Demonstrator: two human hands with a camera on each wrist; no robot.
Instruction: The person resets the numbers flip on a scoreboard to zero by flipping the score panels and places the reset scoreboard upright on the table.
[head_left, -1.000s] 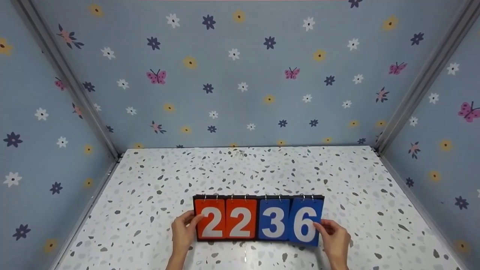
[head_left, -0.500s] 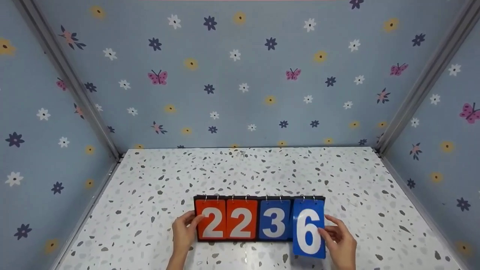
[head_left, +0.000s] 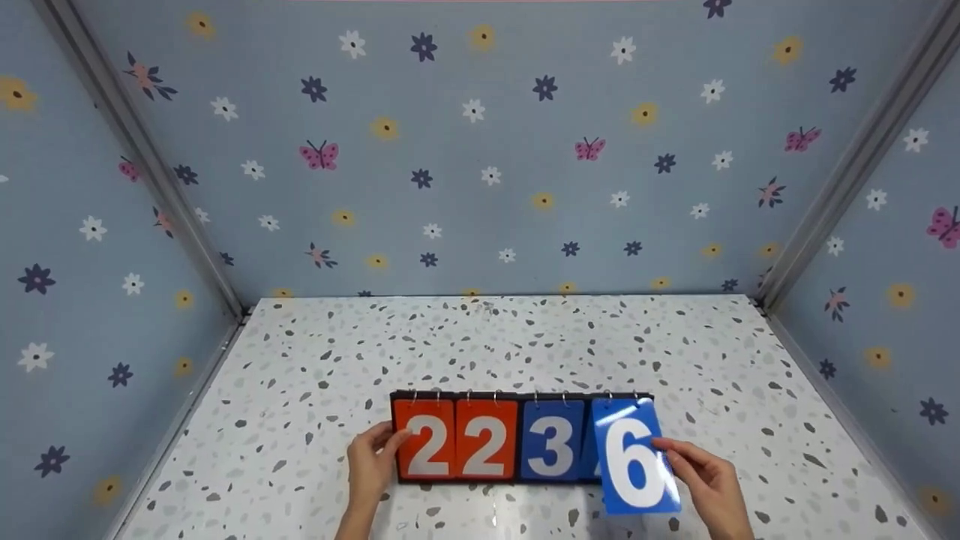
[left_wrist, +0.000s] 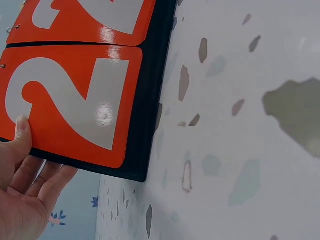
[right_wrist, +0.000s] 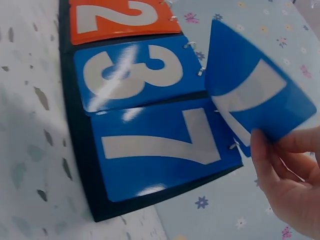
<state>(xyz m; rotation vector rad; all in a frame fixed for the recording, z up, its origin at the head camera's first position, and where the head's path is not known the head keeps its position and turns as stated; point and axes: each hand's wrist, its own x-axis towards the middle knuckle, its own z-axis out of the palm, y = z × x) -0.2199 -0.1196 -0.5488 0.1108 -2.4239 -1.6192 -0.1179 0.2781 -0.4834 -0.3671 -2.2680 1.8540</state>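
Note:
A black flip scoreboard [head_left: 519, 450] carries two red cards reading 2 and 2, a blue 3 card [head_left: 551, 442] and a blue 6 card [head_left: 637, 461], hung on metal rings. My left hand [head_left: 367, 465] grips its left end, thumb on the outermost red card [left_wrist: 75, 105] and fingers behind the backing. At the other end, my right hand [head_left: 709, 476] pinches the right edge of the blue 6 card, which swings out from the board. In the right wrist view this raised card bends between thumb and fingers of the right hand [right_wrist: 290, 170], and a blue 7 card [right_wrist: 160, 150] shows beneath.
The scoreboard is over a white speckled tabletop [head_left: 480, 345], near its front. Blue walls with flowers and butterflies, such as the back wall [head_left: 480, 150], enclose the table on three sides, with grey metal posts [head_left: 150, 150] at the corners.
The right hand has moved right, pulling the blue 6 card outward and away from the board, baring part of the card beneath. The left hand keeps its grip.

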